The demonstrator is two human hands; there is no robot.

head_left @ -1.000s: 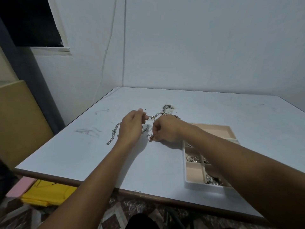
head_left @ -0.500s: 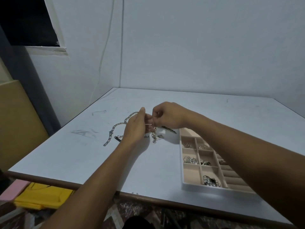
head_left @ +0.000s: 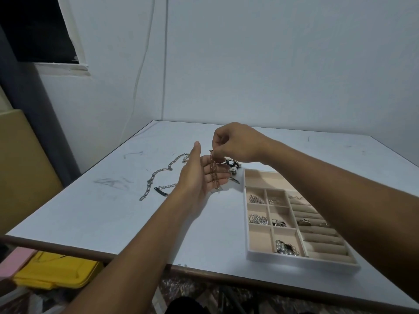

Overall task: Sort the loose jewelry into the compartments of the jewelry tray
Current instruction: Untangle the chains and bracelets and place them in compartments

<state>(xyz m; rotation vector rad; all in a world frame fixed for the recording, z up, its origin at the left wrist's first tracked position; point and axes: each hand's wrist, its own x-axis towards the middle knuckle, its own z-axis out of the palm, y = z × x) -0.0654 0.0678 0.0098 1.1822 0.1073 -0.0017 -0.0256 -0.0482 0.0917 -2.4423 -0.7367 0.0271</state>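
Head view, the only one here: just above the middle of the frame, the right hand [head_left: 237, 143] pinches the top end of a brownish chain [head_left: 213, 172] between thumb and fingertips. The chain hangs nearly straight down, its long axis running top to bottom in the picture. It drapes across the palm of the left hand [head_left: 199, 177], which lies released, fingers straight and cupped loosely under it, gripping nothing. The chain's lower end drops past the little finger. I cannot tell from here whether it touches the table [head_left: 108, 223].

The jewelry tray [head_left: 294, 262] sits at lower right of the frame, right of and below both hands. Several of its small square compartments already hold pieces, and the long compartment at its far end looks bare. The right hand is the nearer one to it, so I judge a short carry toward the lower right would bring the hanging chain over the tray.

Left of the hands a silver chain [head_left: 162, 175] and a bracelet with a dark bar [head_left: 160, 191] lie loose on the table. A small dark heap of jewelry [head_left: 233, 165] shows just behind the left fingertips.
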